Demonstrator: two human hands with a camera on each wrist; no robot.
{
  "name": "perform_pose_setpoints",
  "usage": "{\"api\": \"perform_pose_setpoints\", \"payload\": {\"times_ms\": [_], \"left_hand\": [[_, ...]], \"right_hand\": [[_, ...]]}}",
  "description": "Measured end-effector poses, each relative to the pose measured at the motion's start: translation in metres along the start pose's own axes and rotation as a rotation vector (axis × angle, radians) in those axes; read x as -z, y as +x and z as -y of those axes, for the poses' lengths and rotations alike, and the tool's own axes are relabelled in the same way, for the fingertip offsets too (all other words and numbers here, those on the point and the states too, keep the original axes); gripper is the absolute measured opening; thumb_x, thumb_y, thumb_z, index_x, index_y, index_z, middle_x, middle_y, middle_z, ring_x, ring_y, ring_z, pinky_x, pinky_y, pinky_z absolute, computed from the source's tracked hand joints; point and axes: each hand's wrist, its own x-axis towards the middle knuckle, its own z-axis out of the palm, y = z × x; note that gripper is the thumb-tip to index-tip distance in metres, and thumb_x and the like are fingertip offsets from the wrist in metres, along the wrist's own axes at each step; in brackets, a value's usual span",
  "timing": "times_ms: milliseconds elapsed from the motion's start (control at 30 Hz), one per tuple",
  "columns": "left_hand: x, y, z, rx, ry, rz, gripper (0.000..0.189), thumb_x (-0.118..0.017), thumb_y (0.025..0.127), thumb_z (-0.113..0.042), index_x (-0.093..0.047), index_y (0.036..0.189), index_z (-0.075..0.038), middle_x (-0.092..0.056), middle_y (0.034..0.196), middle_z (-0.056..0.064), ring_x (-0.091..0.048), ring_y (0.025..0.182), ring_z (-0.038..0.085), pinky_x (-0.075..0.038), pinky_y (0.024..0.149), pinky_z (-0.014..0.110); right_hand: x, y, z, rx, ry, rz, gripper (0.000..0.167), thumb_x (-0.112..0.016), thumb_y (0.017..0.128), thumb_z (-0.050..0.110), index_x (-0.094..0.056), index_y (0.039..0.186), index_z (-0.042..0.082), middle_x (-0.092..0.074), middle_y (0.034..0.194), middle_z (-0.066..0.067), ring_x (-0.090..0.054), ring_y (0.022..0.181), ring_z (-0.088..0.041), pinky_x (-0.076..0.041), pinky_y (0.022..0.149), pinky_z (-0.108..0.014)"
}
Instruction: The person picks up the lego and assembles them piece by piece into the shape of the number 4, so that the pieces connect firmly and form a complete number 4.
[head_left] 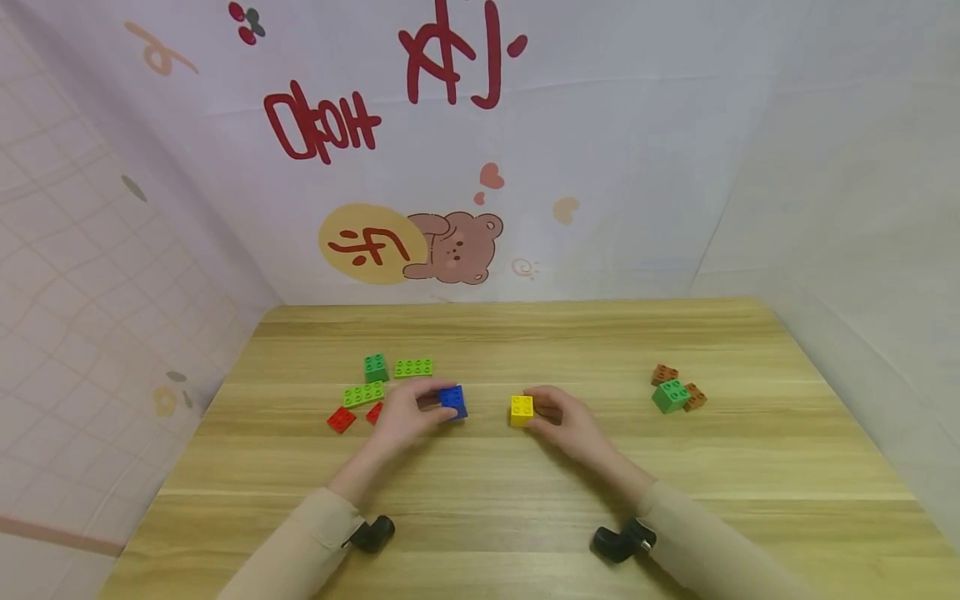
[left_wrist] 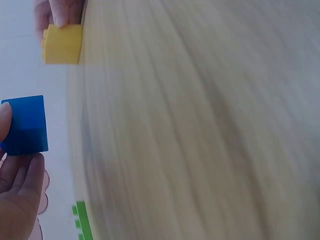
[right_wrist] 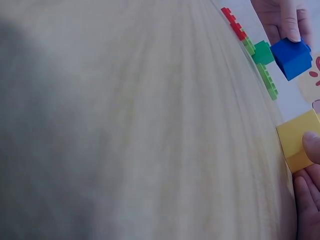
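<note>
Near the middle of the table, my left hand pinches a blue toy building brick between thumb and fingers, studs facing up. To its right, my right hand holds a yellow building brick the same way. A gap separates the two bricks. In the left wrist view the blue brick hangs above the table level, with the thumb on one side and fingers on the other. The right wrist view shows the thumb pressed against the yellow brick.
Left of my left hand lie a green brick, light green flat bricks and red flat bricks, one partly hidden by that hand. At the right, a green brick stands by two brown bricks. A printed cloth hangs behind the table.
</note>
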Motion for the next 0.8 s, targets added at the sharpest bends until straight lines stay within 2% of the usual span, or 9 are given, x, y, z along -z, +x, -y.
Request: {"api": "perform_pose_setpoints", "payload": {"times_ms": [100, 267, 433, 600, 800], "left_hand": [[-0.007, 0.003, -0.003, -0.011, 0.006, 0.001, 0.036, -0.079, 0.083, -0.003, -0.071, 0.119, -0.005, -0.067, 0.118, 0.011, -0.066, 0.105, 0.027, -0.054, 0.089, 0.037], [-0.018, 0.009, -0.011, -0.036, -0.015, 0.014, 0.036, -0.078, 0.084, -0.003, -0.071, 0.120, -0.005, -0.067, 0.117, 0.009, -0.065, 0.106, 0.026, -0.053, 0.092, 0.040], [-0.025, 0.018, -0.024, -0.046, -0.019, 0.035, 0.035, -0.077, 0.086, -0.006, -0.070, 0.121, -0.007, -0.065, 0.117, 0.007, -0.064, 0.108, 0.025, -0.052, 0.093, 0.041], [-0.034, 0.026, -0.034, -0.096, -0.060, 0.055, 0.034, -0.076, 0.086, -0.003, -0.071, 0.119, -0.002, -0.065, 0.114, 0.011, -0.065, 0.105, 0.027, -0.053, 0.093, 0.043], [-0.044, 0.030, -0.042, -0.135, -0.072, 0.066, 0.032, -0.077, 0.085, -0.003, -0.071, 0.117, -0.002, -0.065, 0.112, 0.011, -0.066, 0.102, 0.026, -0.054, 0.090, 0.036]], "right_hand": [[0.000, 0.001, -0.001, -0.002, -0.007, 0.005, 0.043, -0.071, 0.085, -0.010, -0.057, 0.126, -0.010, -0.063, 0.119, -0.028, -0.061, 0.111, -0.042, -0.048, 0.097, -0.051], [0.003, 0.002, -0.007, -0.032, -0.010, 0.022, 0.041, -0.074, 0.087, -0.001, -0.061, 0.126, -0.001, -0.066, 0.121, -0.019, -0.063, 0.112, -0.032, -0.049, 0.098, -0.042], [0.003, 0.002, -0.011, -0.027, 0.028, 0.022, 0.040, -0.074, 0.087, -0.001, -0.061, 0.125, -0.003, -0.066, 0.120, -0.020, -0.063, 0.112, -0.034, -0.048, 0.098, -0.043], [0.004, 0.003, -0.014, -0.033, 0.038, 0.029, 0.040, -0.074, 0.088, 0.001, -0.062, 0.126, 0.000, -0.066, 0.121, -0.018, -0.063, 0.112, -0.032, -0.048, 0.098, -0.040], [0.004, 0.003, -0.014, -0.019, 0.044, 0.036, 0.040, -0.073, 0.088, 0.001, -0.061, 0.126, -0.001, -0.066, 0.122, -0.018, -0.063, 0.113, -0.032, -0.048, 0.099, -0.039]]}}
